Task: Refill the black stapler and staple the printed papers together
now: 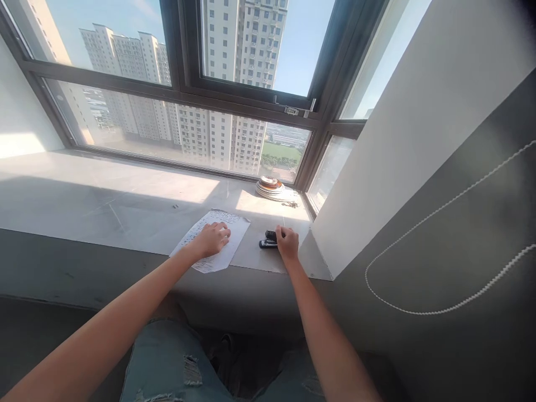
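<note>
On the windowsill lies a white sheet of paper covered in dark writing, its far edge slightly curled. My left hand rests on top of it, fingers loosely bent and slightly apart, with nothing seen in them. To the right of the sheet, a black stapler sits on the sill, its jaws pointing left and parted. My right hand is closed around the stapler's rear end, which the fingers hide. A gap of bare sill separates the stapler from the paper.
A stack of round, plate-like items stands by the window, with a small dark chain-like thing in front. The sill's front edge drops toward my knees. A beaded blind cord hangs at right beside the wall.
</note>
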A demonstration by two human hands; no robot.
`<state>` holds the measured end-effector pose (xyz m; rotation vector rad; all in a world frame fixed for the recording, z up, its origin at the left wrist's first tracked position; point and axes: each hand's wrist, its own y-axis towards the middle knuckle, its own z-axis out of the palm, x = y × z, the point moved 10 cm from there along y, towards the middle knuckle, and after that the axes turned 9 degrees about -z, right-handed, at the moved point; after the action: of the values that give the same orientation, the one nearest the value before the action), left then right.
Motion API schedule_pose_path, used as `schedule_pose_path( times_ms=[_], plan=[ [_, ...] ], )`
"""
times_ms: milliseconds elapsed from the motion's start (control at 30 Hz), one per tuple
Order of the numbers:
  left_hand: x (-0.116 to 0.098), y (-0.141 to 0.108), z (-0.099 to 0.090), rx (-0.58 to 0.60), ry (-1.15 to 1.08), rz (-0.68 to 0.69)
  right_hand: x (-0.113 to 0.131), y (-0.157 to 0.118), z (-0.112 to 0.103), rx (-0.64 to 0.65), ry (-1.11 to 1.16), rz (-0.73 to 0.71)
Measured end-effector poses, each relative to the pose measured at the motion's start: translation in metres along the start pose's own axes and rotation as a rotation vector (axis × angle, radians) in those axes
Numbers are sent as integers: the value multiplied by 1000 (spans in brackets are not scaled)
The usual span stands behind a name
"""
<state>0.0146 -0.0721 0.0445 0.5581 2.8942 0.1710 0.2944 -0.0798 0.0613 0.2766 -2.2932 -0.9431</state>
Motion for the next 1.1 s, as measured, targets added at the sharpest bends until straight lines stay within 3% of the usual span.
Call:
schedule_pose_path(
  times_ms=[167,400,600,867,1100],
  plan=[
    [-9,-1,16,126,-106,71,2,0,2,8,9,-1],
    [-51,0,19,46,-63,179,4,0,11,67,-7,-37],
    [-62,5,42,211,-148,276,20,-3,18,154,-55,-139],
    [-78,-5,26,165,-195,469,36,-4,21,177,-86,-277],
    [-89,-11,37,251,-182,475,35,-4,26,223,-93,-269]
  ],
)
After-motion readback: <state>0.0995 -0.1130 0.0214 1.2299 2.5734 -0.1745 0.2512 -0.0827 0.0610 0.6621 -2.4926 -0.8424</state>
